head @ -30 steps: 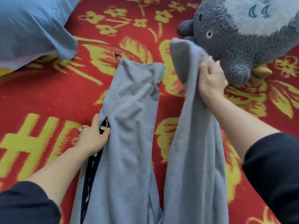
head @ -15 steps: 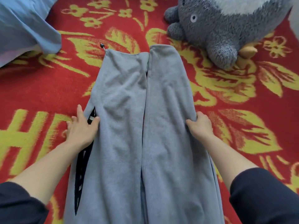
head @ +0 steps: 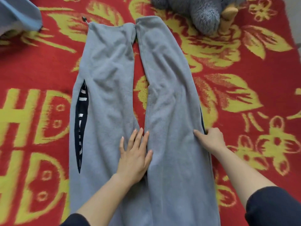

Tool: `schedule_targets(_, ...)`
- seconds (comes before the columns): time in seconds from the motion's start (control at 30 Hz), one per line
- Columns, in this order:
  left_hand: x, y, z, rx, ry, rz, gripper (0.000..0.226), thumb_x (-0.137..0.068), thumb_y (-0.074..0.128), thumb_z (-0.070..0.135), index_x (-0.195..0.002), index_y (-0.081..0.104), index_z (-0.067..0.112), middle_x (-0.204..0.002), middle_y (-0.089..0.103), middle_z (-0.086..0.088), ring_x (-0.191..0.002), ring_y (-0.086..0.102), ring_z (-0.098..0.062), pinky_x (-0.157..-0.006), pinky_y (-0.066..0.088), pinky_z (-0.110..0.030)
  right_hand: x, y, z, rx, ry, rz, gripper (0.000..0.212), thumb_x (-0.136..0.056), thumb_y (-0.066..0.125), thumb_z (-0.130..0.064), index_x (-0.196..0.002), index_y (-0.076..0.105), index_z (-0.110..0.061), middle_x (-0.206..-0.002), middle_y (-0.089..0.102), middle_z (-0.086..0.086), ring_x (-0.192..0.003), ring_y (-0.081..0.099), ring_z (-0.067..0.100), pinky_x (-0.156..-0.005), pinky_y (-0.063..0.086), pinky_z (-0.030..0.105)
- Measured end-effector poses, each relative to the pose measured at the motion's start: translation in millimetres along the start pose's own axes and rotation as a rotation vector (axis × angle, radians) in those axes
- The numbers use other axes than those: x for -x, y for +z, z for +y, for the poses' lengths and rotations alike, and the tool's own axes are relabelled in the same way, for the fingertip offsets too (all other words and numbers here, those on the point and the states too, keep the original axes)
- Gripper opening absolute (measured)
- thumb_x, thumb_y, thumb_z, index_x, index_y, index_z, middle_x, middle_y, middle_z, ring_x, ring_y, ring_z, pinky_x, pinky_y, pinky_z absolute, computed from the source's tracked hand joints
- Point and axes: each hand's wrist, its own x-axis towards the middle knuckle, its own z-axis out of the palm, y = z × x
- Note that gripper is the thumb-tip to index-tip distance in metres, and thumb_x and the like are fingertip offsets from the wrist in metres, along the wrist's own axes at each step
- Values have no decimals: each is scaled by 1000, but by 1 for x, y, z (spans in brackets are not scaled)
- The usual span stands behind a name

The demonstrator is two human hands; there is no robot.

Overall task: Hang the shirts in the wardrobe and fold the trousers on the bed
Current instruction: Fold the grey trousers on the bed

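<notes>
Here, a pale blue pillow corner (head: 19,15) lies far left on the red bedspread with yellow flowers (head: 40,66). The grey fleece trousers (head: 107,82) lie flat along it, legs side by side — a black side stripe with white letters (head: 81,121) shows on the left leg. The left hand (head: 136,154) presses flat, fingers straight, where the legs meet; the right hand (head: 210,138) pinches the right leg's outer edge, thumb on top. A grey plush toy (head: 200,12) sits beyond.

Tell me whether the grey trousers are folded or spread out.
Spread out: the trousers lie flat, both legs side by side.
</notes>
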Motion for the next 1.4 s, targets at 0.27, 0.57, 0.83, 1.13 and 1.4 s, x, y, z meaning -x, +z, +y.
schedule_targets(0.27,-16,-4,23,54,82,86,73,-93,33,57,-153,0,31,-161,-12,0,-146,-17,-13,-112,-20,-40,13,-16,33,-256,82,-64,50,-85,67,-34,-122,44,-10,-107,52,4,-99,52,25,-76,37,32)
schedule_targets(0.57,-137,-25,39,-101,-66,40,102,-84,27,76,-151,-6,6,-159,-13,-18,-147,-13,-27,-119,-4,-40,-65,-40,-26,-731,61,-226,41,-79,68,-35,-103,68,-3,-94,71,8,-86,68,22,-73,49,33)
schedule_targets(0.83,-177,-25,39,103,-166,-69,139,-51,37,97,-132,-48,22,-140,-52,-10,-131,-47,-25,-113,-22,-44,-147,-62,-119,-983,18,-474,26,-81,62,-28,-97,66,-8,-58,54,-3,-38,37,11,-36,29,20)
schedule_targets(1.13,-178,-30,41,114,-221,-151,131,-55,27,98,-133,-47,24,-136,-57,-7,-125,-54,-22,-106,-30,-41,-203,-67,-221,-919,50,-557,25,-89,39,-13,-84,63,-14,-86,63,5,-81,59,23,-82,51,33)
schedule_targets(1.4,-180,-37,40,113,-227,-195,128,-55,24,99,-130,-49,26,-133,-59,-7,-122,-56,-21,-99,-35,-38,-222,-86,-280,-990,-406,-26,19,-87,58,-9,-70,63,-17,-70,59,-4,-66,52,5,-65,44,24)
